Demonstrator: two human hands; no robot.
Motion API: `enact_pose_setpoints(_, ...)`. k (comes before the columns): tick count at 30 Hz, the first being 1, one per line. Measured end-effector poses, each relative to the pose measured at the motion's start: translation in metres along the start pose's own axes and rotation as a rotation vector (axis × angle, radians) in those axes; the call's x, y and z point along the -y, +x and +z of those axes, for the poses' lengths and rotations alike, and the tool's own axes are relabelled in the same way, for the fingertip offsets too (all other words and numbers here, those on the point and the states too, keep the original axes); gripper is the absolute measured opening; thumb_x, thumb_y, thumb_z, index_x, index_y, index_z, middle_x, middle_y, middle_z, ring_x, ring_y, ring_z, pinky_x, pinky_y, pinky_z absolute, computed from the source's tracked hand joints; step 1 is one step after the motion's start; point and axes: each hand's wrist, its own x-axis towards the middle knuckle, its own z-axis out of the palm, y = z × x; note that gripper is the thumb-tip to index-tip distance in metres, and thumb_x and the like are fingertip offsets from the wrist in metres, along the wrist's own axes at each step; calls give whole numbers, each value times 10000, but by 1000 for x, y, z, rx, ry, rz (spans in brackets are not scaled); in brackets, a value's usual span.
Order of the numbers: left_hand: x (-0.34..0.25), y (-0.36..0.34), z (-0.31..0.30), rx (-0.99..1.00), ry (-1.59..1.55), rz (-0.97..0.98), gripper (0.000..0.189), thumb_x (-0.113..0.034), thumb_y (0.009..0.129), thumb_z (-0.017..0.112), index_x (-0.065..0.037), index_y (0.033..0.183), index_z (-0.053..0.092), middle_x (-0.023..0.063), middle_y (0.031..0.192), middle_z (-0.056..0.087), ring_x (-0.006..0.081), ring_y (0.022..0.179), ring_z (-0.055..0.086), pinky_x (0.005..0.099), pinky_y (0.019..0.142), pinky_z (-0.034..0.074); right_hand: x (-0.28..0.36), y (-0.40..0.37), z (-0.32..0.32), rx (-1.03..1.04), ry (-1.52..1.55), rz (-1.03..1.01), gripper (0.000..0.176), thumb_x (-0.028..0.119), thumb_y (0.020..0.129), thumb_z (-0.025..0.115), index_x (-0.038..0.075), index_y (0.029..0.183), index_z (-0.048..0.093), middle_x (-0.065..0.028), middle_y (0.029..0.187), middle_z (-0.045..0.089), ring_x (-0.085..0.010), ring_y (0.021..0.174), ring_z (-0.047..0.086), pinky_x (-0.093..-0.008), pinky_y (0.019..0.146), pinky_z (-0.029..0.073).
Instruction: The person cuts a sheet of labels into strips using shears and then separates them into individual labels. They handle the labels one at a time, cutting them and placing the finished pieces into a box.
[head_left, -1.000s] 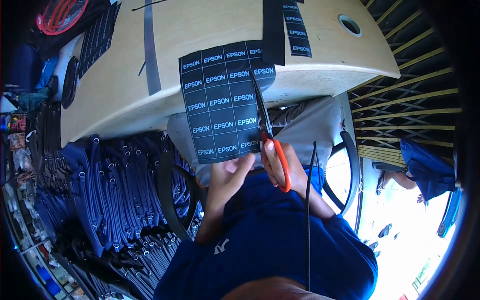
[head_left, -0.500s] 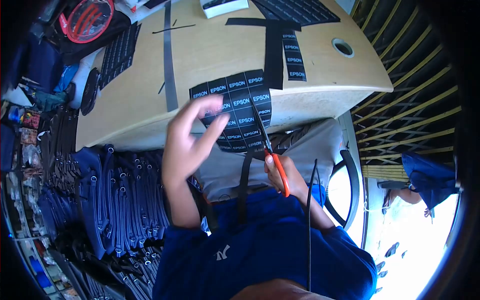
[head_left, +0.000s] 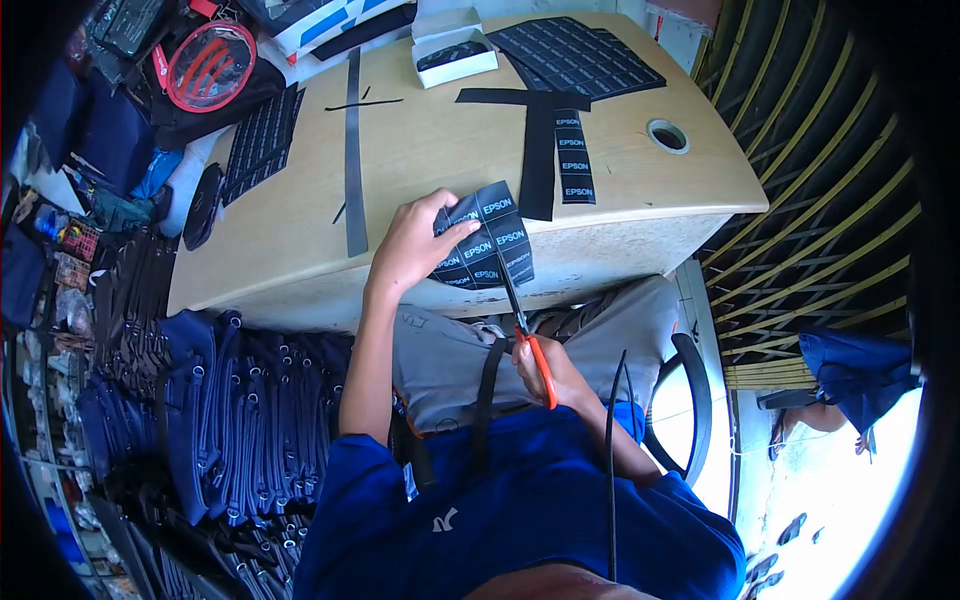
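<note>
My left hand (head_left: 410, 243) grips a black sheet of EPSON labels (head_left: 489, 243) at the near edge of the wooden table (head_left: 440, 140), bending the sheet over. My right hand (head_left: 553, 381) holds orange-handled scissors (head_left: 523, 323) over my lap, with the blades pointing up into the sheet's right side. A long black strip (head_left: 485, 395) hangs down across my grey trousers.
On the table lie a cut strip of EPSON labels (head_left: 575, 160), crossed black strips (head_left: 535, 130), a long grey strip (head_left: 353, 150), a larger label sheet (head_left: 578, 55) and a small white box (head_left: 455, 50). Dark blue bags (head_left: 230, 420) are stacked at left. A cable hole (head_left: 668, 135) is at right.
My left hand rose from under the label sheet and grasped its upper part. The sheet is now folded and looks smaller. The scissors stayed in the right-hand cut.
</note>
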Motion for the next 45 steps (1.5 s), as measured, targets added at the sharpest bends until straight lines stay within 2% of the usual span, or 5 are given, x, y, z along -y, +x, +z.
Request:
enact_pose_setpoints(9,-7,-4,-22,119,-208,54,222,-196,849,649,7,884,567,65,702,595,65,637,507,256,592,439,29,-1,-12,38,-169,-57,453,451,925,438,21,787,484,-84,644,447,-190,583,456,-331,563,396)
enact_pose_setpoints(22,-43,-17,-42,231,-348,62,237,-186,840,670,39,886,614,19,769,611,49,725,513,233,657,450,42,6,-10,150,113,-129,701,718,774,458,21,834,413,30,631,306,-52,525,286,-214,465,239)
enact_pose_setpoints(24,-43,-18,-41,232,-334,68,243,-194,839,672,39,880,614,20,760,610,48,719,513,231,651,450,44,5,-15,160,-73,-210,571,572,881,405,9,802,460,-107,720,447,-238,632,459,-354,605,394)
enact_pose_setpoints(43,-50,-11,-45,204,-371,61,253,-205,862,650,45,835,619,-14,695,573,24,650,468,217,562,419,65,6,-12,-2,-153,-50,360,297,929,511,-21,762,484,-123,575,420,-245,501,382,-349,518,384)
enact_pose_setpoints(45,-43,-7,-43,212,-382,59,253,-207,870,640,43,833,622,-18,694,573,22,645,466,217,555,415,64,9,-8,-87,-111,-110,619,613,855,455,32,643,449,7,487,410,-69,388,404,-226,370,309)
